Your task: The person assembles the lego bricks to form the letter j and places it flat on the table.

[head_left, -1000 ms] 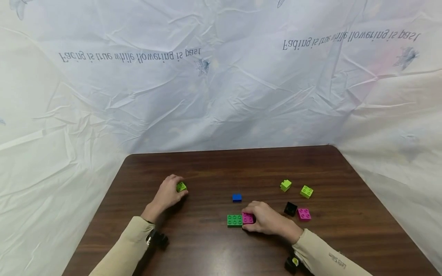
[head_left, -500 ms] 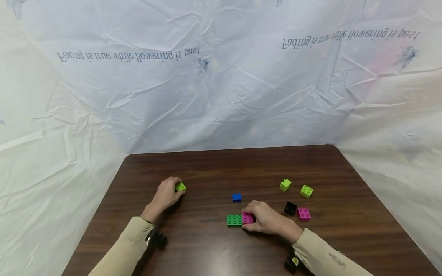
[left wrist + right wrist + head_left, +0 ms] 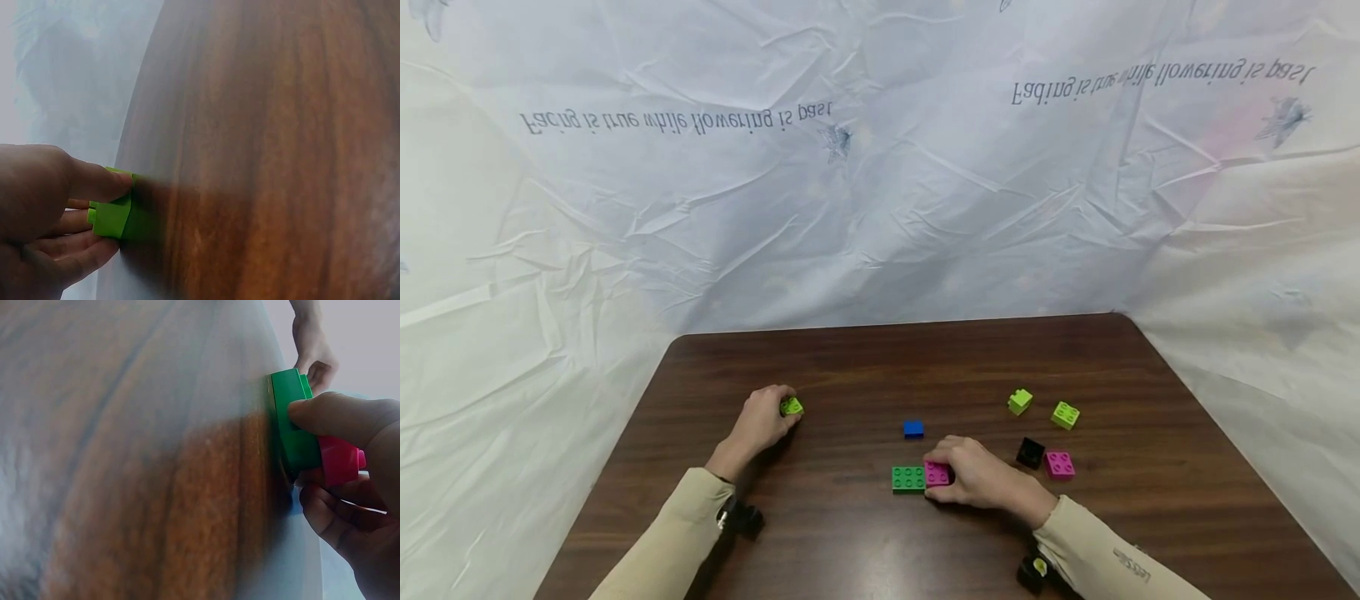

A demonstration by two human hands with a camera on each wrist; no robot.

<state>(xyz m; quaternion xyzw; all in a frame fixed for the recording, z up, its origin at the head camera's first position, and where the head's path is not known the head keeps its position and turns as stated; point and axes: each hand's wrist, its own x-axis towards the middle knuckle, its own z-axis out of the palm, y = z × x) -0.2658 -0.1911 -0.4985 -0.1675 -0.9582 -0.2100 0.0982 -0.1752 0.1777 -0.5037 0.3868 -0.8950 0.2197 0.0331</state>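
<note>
My left hand [image 3: 762, 421] pinches a lime green toy building brick [image 3: 792, 406] between thumb and fingers, at the table's left; the left wrist view shows this brick [image 3: 114, 215] close to the tabletop. Nearer the middle, my right hand [image 3: 973, 473] grips a pink brick [image 3: 936, 474] that sits on the right end of a longer green brick [image 3: 908, 479]. In the right wrist view the thumb presses the side of the green brick [image 3: 290, 419], with the pink brick [image 3: 340, 461] above it. Fingers partly hide both bricks.
A small blue brick [image 3: 913, 429] lies behind the green one. To the right are a black brick [image 3: 1031, 452], another pink brick [image 3: 1060, 465] and two lime bricks, one farther left [image 3: 1019, 402] and one right [image 3: 1065, 415]. A white sheet [image 3: 880, 208] hangs behind the brown table [image 3: 850, 358].
My left hand has shifted slightly to the left with the lime brick in its fingers. The right hand keeps its grip in the same spot.
</note>
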